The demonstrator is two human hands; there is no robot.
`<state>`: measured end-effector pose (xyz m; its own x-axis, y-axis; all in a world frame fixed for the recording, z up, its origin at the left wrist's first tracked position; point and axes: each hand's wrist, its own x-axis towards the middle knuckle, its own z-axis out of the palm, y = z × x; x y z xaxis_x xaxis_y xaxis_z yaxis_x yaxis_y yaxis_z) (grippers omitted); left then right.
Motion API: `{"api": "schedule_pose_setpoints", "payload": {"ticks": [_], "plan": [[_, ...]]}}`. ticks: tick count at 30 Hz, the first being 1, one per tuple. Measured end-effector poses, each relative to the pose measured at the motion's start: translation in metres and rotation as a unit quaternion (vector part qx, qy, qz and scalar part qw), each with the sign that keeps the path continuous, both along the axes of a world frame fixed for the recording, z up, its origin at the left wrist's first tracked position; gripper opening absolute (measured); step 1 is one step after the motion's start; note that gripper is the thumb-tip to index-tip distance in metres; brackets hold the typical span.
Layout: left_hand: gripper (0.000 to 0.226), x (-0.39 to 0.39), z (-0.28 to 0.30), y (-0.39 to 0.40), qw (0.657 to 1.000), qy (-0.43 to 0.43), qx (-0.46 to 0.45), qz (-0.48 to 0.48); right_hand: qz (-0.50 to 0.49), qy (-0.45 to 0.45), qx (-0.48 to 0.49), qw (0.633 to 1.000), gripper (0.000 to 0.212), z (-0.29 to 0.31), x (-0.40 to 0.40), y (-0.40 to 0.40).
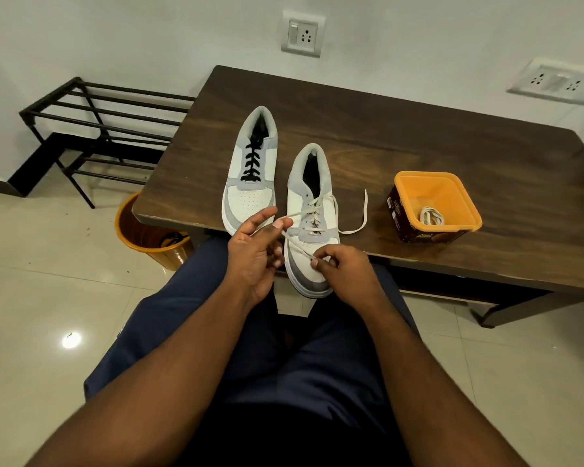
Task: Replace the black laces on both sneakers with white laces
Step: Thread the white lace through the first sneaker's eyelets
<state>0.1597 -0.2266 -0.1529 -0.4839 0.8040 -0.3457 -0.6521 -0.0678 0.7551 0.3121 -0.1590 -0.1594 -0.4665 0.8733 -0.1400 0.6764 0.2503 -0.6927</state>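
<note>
With the left hand (253,244) and right hand (343,269) each pinching the white lace (297,248) over the near sneaker (312,224) at the table (418,136) edge, keep it flat and untwisted, feeding the next eyelet.

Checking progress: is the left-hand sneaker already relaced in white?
No: the left sneaker still carries black laces, while only the right sneaker has a white lace partly threaded.
</note>
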Motion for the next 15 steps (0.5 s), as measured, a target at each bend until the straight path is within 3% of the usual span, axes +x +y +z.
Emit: {"api": "schedule_pose_setpoints", "payload": {"ticks": [2, 4, 8, 11, 13, 15], "plan": [[0.02, 0.001, -0.001, 0.0, 0.998, 0.049, -0.028, 0.011, -0.047, 0.045, -0.019, 0.998, 0.011, 0.002, -0.001, 0.0], [0.015, 0.002, -0.005, 0.002, 0.987, 0.14, -0.078, 0.022, -0.114, 0.163, -0.059, 0.978, 0.014, 0.011, -0.004, 0.002], [0.012, 0.002, -0.018, 0.01, 0.94, 0.3, -0.165, -0.001, -0.223, 0.402, -0.063, 0.886, 0.006, 0.042, -0.017, 0.019], [0.014, -0.002, -0.019, 0.024, 0.912, 0.37, -0.175, 0.015, -0.261, 0.521, -0.065, 0.81, 0.018, 0.066, -0.028, 0.038], [0.019, -0.005, -0.012, 0.036, 0.899, 0.411, -0.152, 0.018, -0.237, 0.524, -0.084, 0.814, 0.025, 0.078, -0.034, 0.051], [0.026, -0.01, -0.004, 0.051, 0.878, 0.46, -0.13, 0.01, -0.205, 0.476, -0.091, 0.85, 0.025, 0.081, -0.039, 0.059]]}}
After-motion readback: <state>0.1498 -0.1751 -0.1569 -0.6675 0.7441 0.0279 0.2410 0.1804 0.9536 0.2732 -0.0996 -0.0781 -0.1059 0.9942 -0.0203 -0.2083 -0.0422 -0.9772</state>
